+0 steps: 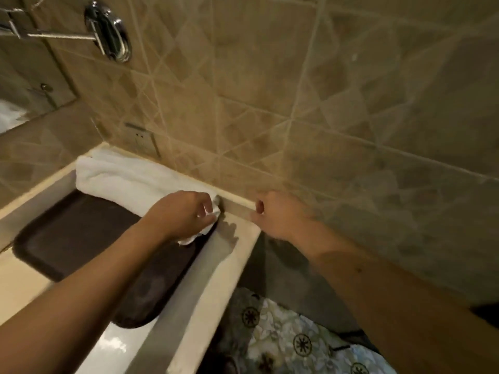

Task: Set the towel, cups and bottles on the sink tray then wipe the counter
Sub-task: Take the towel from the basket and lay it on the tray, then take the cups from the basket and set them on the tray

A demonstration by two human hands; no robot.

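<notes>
— Where's the towel (129, 176) from where you stand?

— White, folded long, lying along the back of the counter (237, 255) against the tiled wall (324, 103), left of centre in the frame. Its near edge hangs over the far side of the dark brown tray (81, 233).

— And the hands?

— The left hand (183, 214) is mid-frame, fingers curled down onto the right end of the towel, bunching the cloth under the palm. The right hand (278, 214) is just to its right, near the counter's corner by the wall, fingers bent and loose with nothing in them. It's blurred, so I can't tell if it touches the ledge.

— Anything on the tray?

— Only that towel edge. The tray lies flat on the pale counter, lower left.

— What else?

— A chrome fitting (108, 31) on the wall, upper left, and a socket (141, 141) above the towel. Flowered fabric (297, 338) at the bottom.
</notes>
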